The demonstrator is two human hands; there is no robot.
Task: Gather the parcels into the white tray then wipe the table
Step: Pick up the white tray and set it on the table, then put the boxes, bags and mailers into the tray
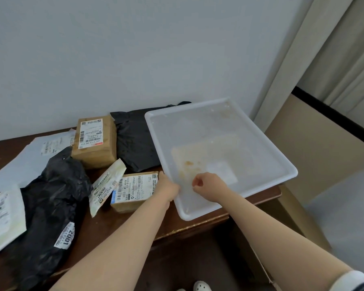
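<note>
Shoe tip (202, 286) at the bottom edge, a white sleeve (355, 282) in the lower right corner, and two bare forearms running up to the centre of the frame. The left hand (168, 186) sits right against the near left rim of the white tray (290, 171), wedged between that rim and a small cardboard box (135, 190). Its fingers are tucked out of sight, so I cannot tell whether they grip the rim or merely touch it. The right hand (208, 185) is over the tray floor, fingers curled in towards the thumb in a loose fist, and nothing shows between them.

The tray lies on the right end of the dark wooden table (124, 223). Its right corner pokes out past the table edge, and brownish stains mark its floor. Every parcel lies left of it. At lower left, a crumpled black bag (55, 196) labelled 2001 lies beside a pale printed mailer (2, 217). A slim pale packet (105, 185) leans just beside the small box. Further back stands a taller cardboard box (95, 141) with a barcode label, and a flat black mailer (135, 141) has its right edge tucked under the tray. A grey-white envelope (23, 160) lies at far left. Behind it all are a plain wall and, at upper right, a curtain (334, 59).
</note>
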